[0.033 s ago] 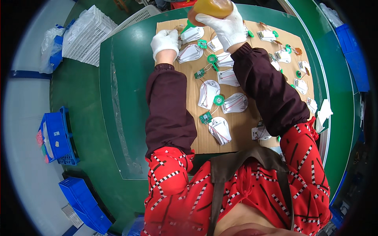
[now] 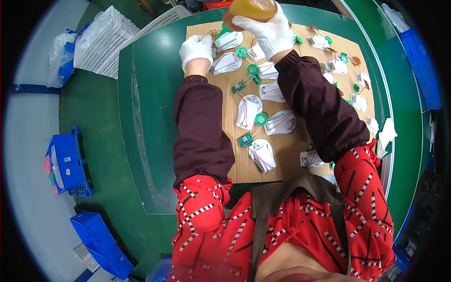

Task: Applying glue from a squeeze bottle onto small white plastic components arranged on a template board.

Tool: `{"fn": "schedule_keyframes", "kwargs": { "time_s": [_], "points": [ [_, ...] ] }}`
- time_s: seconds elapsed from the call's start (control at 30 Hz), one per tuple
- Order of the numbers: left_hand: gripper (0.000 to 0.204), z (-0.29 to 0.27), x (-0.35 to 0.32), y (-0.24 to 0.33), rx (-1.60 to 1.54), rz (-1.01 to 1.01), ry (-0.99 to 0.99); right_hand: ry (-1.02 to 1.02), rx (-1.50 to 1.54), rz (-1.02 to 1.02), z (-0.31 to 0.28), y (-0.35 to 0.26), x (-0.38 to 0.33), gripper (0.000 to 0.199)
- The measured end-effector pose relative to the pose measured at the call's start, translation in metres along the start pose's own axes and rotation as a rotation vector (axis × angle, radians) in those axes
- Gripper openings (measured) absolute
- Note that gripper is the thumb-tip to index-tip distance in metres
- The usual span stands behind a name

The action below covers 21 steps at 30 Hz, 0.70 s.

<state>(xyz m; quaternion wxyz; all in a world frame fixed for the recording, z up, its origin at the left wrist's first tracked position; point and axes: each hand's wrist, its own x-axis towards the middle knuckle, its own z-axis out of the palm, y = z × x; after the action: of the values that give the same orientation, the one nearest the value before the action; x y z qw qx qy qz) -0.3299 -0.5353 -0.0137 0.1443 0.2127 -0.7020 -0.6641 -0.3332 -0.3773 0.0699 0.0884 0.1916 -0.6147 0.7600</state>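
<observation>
My right hand [image 2: 271,34], in a white glove, is wrapped round a squeeze bottle [image 2: 253,10] of amber liquid, held tilted at the far edge of the cardboard. Its green nozzle [image 2: 223,31] slants down toward a white plastic housing [image 2: 229,41]. Beside that housing, my left hand [image 2: 196,49], also gloved, is closed; whatever its fingers pinch is hidden. Closer to me lie another white housing [image 2: 227,63] and a green circuit board [image 2: 241,51]. Thin wires join many housings to boards and round green parts [image 2: 261,119].
A cardboard sheet [image 2: 277,164] bearing several housings covers much of the green table [image 2: 155,117]. White crates [image 2: 103,44] are stacked at far left, blue bins [image 2: 66,160] stand on the left floor. A white cloth-like piece [image 2: 386,136] lies at the right edge.
</observation>
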Motion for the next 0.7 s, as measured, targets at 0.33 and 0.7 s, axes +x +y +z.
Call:
{"fn": "schedule_keyframes", "kwargs": {
  "time_s": [0.33,0.7],
  "points": [
    [0.019,-0.002,-0.007,0.000,0.049,-0.026,0.023,-0.034,-0.191,-0.130,-0.001,0.006,-0.011,0.067],
    [0.018,-0.002,-0.003,-0.008,0.068,-0.029,-0.067,-0.067,-0.051,-0.004,-0.021,0.009,-0.021,0.062]
  ]
}}
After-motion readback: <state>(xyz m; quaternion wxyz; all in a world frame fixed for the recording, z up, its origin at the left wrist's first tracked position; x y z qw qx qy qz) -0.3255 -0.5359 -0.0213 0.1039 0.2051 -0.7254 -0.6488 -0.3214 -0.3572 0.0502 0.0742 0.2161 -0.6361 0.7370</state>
